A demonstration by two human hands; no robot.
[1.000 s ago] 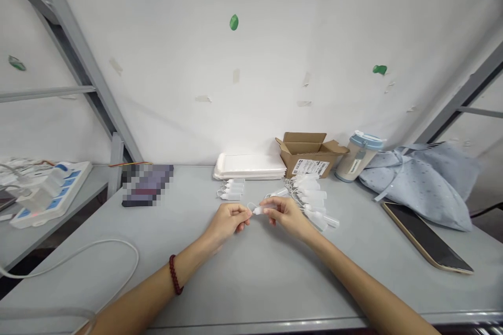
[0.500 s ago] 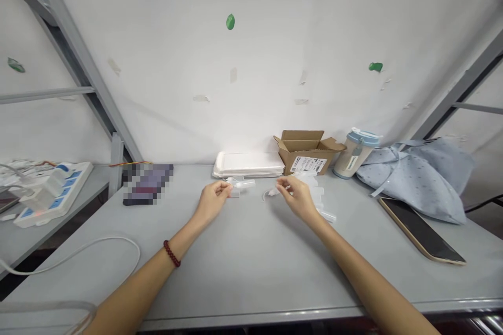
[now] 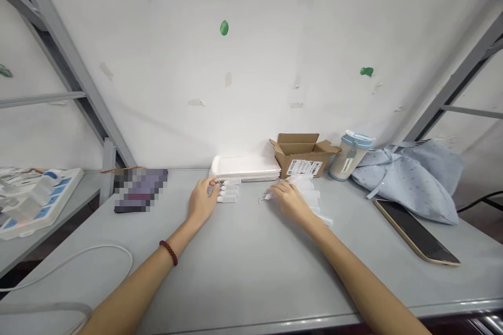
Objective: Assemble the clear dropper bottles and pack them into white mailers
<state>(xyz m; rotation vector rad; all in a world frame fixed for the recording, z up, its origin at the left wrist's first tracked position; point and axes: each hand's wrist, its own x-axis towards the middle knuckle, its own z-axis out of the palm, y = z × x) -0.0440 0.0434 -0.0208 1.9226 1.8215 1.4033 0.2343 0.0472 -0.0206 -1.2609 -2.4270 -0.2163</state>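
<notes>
My left hand (image 3: 202, 200) rests on the grey table (image 3: 251, 261), its fingertips pinched at the end of the rearmost small white plastic piece (image 3: 232, 182) in a short row of such pieces (image 3: 228, 193). A red bead bracelet (image 3: 168, 252) is on that wrist. My right hand (image 3: 290, 200) lies a little to the right, its fingers closed on another small white piece with a thin loop (image 3: 264, 198). Just behind and to the right of that hand is a loose pile of the same white pieces (image 3: 312, 194).
A stack of white trays (image 3: 245, 167), an open cardboard box (image 3: 301, 154) and a lidded cup (image 3: 349, 156) stand along the wall. Light blue cloth (image 3: 408, 180) and a phone (image 3: 416, 230) lie at the right. A blurred dark item (image 3: 139, 190), a white cable (image 3: 78, 267) and a power strip (image 3: 35, 201) are at the left.
Both hands have parted and moved away from me. The left carried its white piece to the row by the trays; the right went to the pile and holds a looped piece.
</notes>
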